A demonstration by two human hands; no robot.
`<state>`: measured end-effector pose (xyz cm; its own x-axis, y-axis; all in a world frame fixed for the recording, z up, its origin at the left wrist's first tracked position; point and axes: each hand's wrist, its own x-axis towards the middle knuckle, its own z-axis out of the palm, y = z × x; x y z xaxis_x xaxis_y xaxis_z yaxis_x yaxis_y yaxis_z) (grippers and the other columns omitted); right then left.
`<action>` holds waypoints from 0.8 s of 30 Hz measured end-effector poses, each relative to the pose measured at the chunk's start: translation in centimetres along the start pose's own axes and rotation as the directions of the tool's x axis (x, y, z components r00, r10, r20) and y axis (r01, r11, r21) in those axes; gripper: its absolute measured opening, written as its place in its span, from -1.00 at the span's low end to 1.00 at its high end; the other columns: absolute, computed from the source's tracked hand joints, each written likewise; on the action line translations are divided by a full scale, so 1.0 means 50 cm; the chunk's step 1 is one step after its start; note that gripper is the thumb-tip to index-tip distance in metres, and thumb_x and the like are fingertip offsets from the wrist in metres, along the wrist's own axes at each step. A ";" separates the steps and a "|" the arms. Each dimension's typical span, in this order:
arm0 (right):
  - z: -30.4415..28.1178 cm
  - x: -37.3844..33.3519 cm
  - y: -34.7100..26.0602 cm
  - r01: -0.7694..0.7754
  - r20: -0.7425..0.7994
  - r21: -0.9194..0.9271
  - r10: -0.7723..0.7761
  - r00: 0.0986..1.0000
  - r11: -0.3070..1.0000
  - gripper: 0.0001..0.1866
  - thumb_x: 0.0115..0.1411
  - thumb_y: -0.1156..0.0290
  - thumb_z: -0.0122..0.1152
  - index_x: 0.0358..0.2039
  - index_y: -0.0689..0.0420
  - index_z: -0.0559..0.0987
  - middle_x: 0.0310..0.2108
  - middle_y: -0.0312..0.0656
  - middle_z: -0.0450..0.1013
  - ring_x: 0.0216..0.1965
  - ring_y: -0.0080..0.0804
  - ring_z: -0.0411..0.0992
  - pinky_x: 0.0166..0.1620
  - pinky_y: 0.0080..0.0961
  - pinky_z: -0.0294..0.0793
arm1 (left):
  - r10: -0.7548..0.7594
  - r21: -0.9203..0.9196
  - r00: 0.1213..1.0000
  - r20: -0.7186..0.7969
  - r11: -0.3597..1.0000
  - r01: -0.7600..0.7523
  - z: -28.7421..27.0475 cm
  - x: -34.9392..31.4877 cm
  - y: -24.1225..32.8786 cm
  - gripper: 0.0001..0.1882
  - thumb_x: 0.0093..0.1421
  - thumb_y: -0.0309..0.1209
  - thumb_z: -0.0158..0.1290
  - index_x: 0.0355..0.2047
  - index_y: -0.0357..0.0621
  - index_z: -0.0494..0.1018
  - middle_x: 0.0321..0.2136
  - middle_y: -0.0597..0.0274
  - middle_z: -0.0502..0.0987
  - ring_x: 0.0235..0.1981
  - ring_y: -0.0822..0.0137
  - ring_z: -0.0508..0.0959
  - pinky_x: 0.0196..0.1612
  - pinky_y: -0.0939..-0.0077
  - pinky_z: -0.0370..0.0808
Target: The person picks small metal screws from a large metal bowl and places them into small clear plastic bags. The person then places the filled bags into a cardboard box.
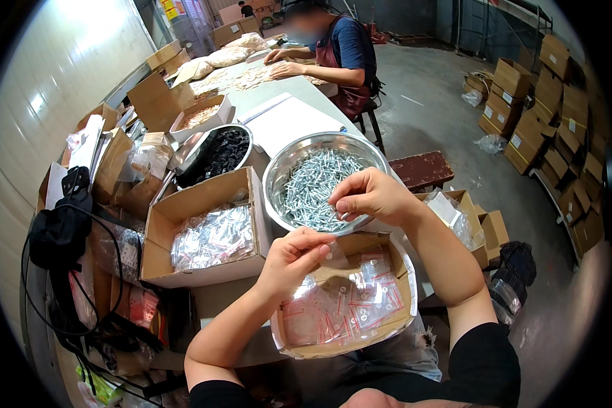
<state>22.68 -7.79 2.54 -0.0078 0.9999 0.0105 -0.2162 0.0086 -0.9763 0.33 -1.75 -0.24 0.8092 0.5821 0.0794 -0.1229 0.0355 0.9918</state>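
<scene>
My left hand (294, 260) pinches the top of a small clear zip bag (334, 257) between thumb and fingers. My right hand (372, 196) is closed in a pinch over the near right side of a steel bowl (273, 170). Silver screws (316, 178) fill much of that bowl. Something small and shiny shows under the right fingertips, too small to tell. Below both hands, an open cardboard tray (411, 289) holds several flat clear zip bags (347, 314) with red strips; small pale round pieces show in some.
Left of the bowl stands a cardboard box (204, 273) of filled bags. Behind it are a bowl of black pieces (221, 156) and a white box (226, 109). A co-worker (347, 58) sits at the table's far end. Stacked cartons (510, 102) stand at right.
</scene>
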 end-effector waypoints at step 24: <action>0.034 -0.023 -0.001 0.077 0.275 -0.019 -0.069 0.959 0.997 -0.83 0.13 0.57 0.27 -0.24 0.31 0.62 -0.36 -0.18 0.57 -0.34 -0.56 0.53 -0.28 -0.65 0.57 | -0.067 -0.034 0.968 0.240 0.996 0.078 -0.023 0.001 -0.011 -0.89 0.13 -0.59 0.19 -0.31 -0.29 0.53 -0.25 0.24 0.55 -0.19 0.48 0.52 -0.10 0.58 0.46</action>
<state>21.04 -8.97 2.95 -0.2608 0.9556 0.1370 -0.1978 0.0860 -0.9765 -0.24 -0.83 -0.88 0.9300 0.3660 0.0341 -0.0792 0.1088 0.9909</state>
